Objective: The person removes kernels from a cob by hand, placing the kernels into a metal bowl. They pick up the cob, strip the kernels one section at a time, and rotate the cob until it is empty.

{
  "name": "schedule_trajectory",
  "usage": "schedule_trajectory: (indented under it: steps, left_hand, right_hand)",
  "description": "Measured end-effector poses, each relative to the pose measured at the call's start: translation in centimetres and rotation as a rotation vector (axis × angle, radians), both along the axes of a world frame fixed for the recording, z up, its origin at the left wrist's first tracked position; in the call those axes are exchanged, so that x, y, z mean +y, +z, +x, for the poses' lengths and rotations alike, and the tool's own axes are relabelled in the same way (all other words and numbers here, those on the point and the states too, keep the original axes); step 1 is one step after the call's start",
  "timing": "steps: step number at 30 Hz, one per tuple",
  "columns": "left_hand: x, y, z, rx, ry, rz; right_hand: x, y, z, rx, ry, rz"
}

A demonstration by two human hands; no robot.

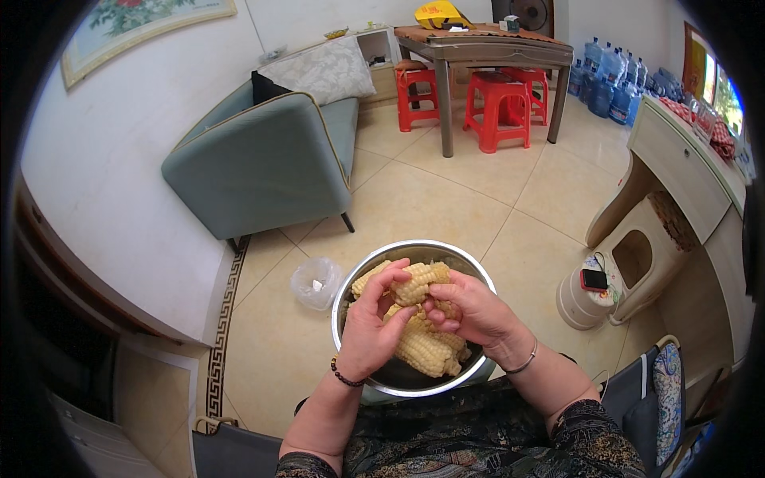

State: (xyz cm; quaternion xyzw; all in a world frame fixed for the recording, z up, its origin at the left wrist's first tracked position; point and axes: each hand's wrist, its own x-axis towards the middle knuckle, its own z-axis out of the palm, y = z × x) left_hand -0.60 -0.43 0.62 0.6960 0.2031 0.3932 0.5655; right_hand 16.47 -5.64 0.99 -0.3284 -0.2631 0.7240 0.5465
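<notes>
A pale yellow ear of corn [412, 288] is held between my two hands, above a round stainless steel basin [423, 392]. My left hand [376, 319] curls its fingers and thumb around the ear's left end. At the right end, the thumb and fingers of my right hand [472, 305] grip it, with the fingertips partly hidden behind the ear. Several husked ears of corn [427, 352] lie in the basin under my hands. The basin rests in front of my lap, over something greenish that is mostly covered.
A thin plastic bag [317, 284] with white scraps stands on the floor left of the basin. To the right, a phone [593, 280] lies on a white round container [583, 308]. A blue-green sofa [263, 173] and red plastic stools [499, 107] stand farther off.
</notes>
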Motion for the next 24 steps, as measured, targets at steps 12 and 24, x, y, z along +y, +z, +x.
schedule_trajectory:
  steps: [12, 24]
  left_hand:
    - [-0.1, 0.1, 0.1, 0.019, 0.017, 0.040]
    - [-0.3, 0.2, 0.1, 0.013, 0.055, 0.039]
  right_hand:
    - [0.0, 0.4, -0.1, 0.043, -0.010, -0.052]
    - [-0.2, 0.8, -0.4, -0.050, -0.021, -0.039]
